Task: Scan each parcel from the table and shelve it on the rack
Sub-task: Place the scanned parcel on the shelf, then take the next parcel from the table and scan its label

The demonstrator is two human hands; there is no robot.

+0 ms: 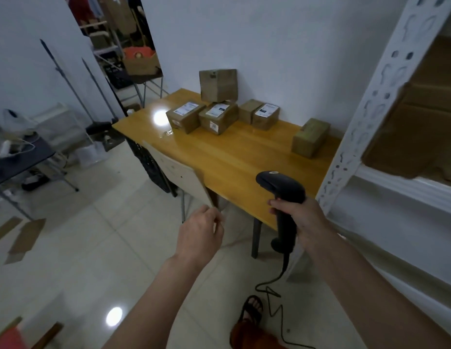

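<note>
Several brown cardboard parcels stand on the wooden table (234, 157). A cluster at the back has three labelled parcels (185, 117), (218, 117), (266, 115), with a taller box (218, 84) stacked on top. One lone parcel (310, 137) sits at the right by the rack. My right hand (301, 217) grips the handle of a black barcode scanner (282, 190) above the table's near edge. My left hand (201, 233) hangs in the air in front of the table, fingers loosely curled, holding nothing.
The white metal rack (370, 117) stands at the right, with brown boxes (426, 117) on its shelf. A chair (180, 177) is tucked at the table's left side. The scanner's cable (272, 293) trails on the tiled floor near my sandalled foot (252, 309).
</note>
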